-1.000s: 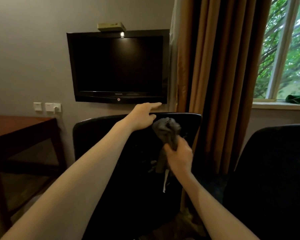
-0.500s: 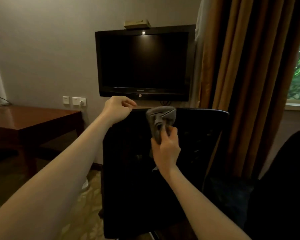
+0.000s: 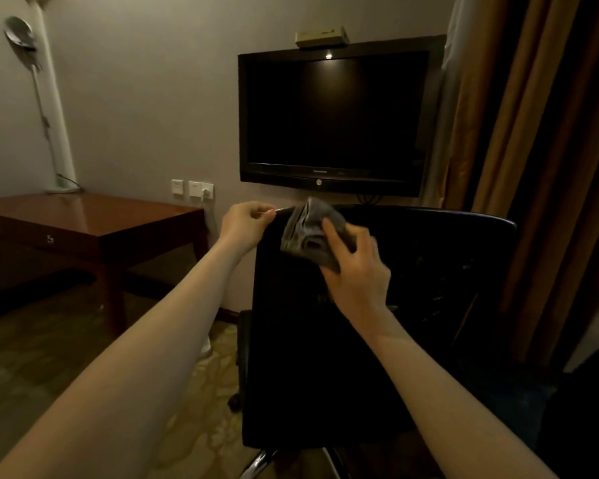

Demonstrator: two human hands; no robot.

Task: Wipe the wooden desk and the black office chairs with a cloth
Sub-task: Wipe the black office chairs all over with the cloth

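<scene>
A black office chair stands in front of me with its backrest towards me. My right hand holds a crumpled grey cloth against the upper left part of the backrest, near the top edge. My left hand grips the chair's top left corner, fingers curled over the edge. The wooden desk stands at the left against the wall. The dark edge of a second black chair shows at the lower right.
A black television hangs on the wall just behind the chair. Brown curtains hang at the right. A white lamp stand sits on the desk's far corner. Wall sockets are beside the desk. Patterned carpet covers the floor.
The view has swung left, bringing the desk into sight. My left hand went from open on the chair's top to curled on its left corner. The cloth moved up and left along the backrest.
</scene>
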